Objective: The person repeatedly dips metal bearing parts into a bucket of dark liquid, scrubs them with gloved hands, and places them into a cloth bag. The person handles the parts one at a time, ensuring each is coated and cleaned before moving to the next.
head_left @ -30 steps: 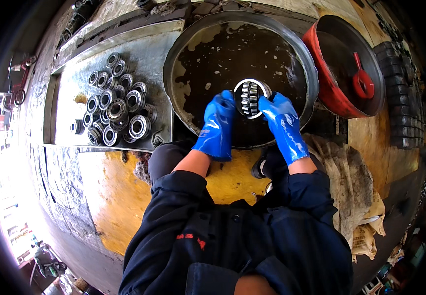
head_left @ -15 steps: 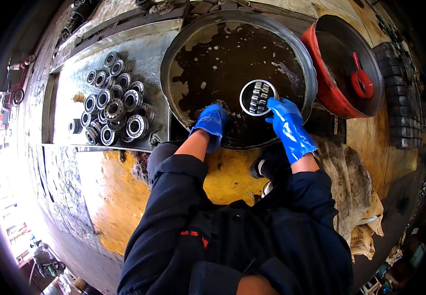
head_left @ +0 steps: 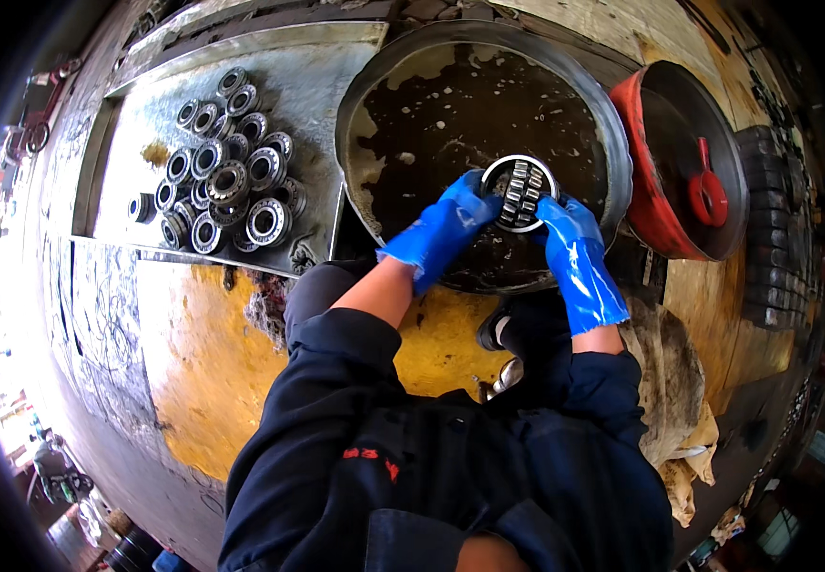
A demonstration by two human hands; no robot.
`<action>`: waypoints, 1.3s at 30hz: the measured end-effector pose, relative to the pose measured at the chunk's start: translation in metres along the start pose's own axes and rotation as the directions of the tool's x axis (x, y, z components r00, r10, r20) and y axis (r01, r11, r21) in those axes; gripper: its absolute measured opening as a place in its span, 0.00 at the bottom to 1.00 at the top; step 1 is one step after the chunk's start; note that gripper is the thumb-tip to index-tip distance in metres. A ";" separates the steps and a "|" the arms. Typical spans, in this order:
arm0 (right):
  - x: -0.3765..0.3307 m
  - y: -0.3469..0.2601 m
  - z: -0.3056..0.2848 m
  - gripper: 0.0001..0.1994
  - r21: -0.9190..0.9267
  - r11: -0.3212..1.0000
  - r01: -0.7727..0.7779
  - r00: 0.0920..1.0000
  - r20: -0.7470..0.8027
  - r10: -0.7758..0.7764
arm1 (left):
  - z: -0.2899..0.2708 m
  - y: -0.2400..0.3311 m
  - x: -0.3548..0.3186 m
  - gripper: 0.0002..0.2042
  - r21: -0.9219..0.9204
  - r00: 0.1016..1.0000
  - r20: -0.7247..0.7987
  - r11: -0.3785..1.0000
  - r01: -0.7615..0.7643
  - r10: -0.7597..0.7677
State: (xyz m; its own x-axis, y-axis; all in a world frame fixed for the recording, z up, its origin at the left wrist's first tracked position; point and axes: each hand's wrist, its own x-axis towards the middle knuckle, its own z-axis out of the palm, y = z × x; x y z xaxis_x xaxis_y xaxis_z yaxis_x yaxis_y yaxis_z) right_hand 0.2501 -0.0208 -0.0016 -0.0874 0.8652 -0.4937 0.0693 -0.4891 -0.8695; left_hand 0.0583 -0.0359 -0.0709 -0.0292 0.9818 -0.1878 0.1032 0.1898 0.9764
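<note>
I am looking down past a dark jacket (head_left: 450,458), which is filling the lower middle of my view; ahead of it a round basin (head_left: 614,143) of dark liquid is standing, with pale foam patches floating on its surface; to its left a metal tray (head_left: 307,76) is lying flat, and to its right a red tub (head_left: 633,143) is leaning with its dark inside facing the basin.

I am seeing both forearms rising from rolled cuffs into blue gloves; the left hand (head_left: 455,219) is slanting up and to the right, its wrist low near the basin's near rim, its fingers clamping the left edge of the big bearing (head_left: 524,191); the right hand (head_left: 572,229) is pointing upward and leaning slightly left, its thumb pressing over the right edge while its other fingers are hiding mostly behind the ring, so I am not telling their exact spread.

The big bearing is hanging between the two hands, above the liquid in the near right part of the basin; its rollers are showing in two slanting rows inside the bright outer ring; small bearings (head_left: 226,179) are sitting heaped on the tray; a red ring-ended tool (head_left: 708,198) is resting inside the tub.
</note>
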 end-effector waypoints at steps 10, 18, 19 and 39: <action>-0.021 -0.009 0.005 0.17 -0.105 0.987 -0.121 0.992 0.006 0.122 | -0.015 0.063 -0.002 0.18 0.769 0.994 -0.096 0.630 0.108 -0.052; -0.017 -0.004 0.016 0.18 -0.054 0.998 -0.026 0.997 0.069 0.030 | -0.028 0.068 -0.001 0.13 0.661 0.979 -0.190 0.747 0.073 0.072; -0.017 -0.005 0.020 0.18 -0.040 0.999 -0.005 0.997 0.072 0.008 | -0.037 0.048 0.011 0.14 0.565 0.966 -0.239 0.823 0.051 0.104; -0.010 -0.021 0.014 0.22 0.108 0.994 0.020 0.986 0.162 -0.037 | -0.046 0.076 -0.028 0.31 -0.706 0.908 0.312 0.572 0.419 -0.279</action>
State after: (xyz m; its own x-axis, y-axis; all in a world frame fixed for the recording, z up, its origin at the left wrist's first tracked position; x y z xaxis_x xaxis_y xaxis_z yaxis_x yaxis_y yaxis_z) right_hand 0.2352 -0.0209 0.0213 -0.2497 0.8536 -0.4572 -0.0402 -0.4808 -0.8759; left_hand 0.0213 -0.0494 0.0135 0.2553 0.8413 -0.4765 -0.6549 0.5130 0.5549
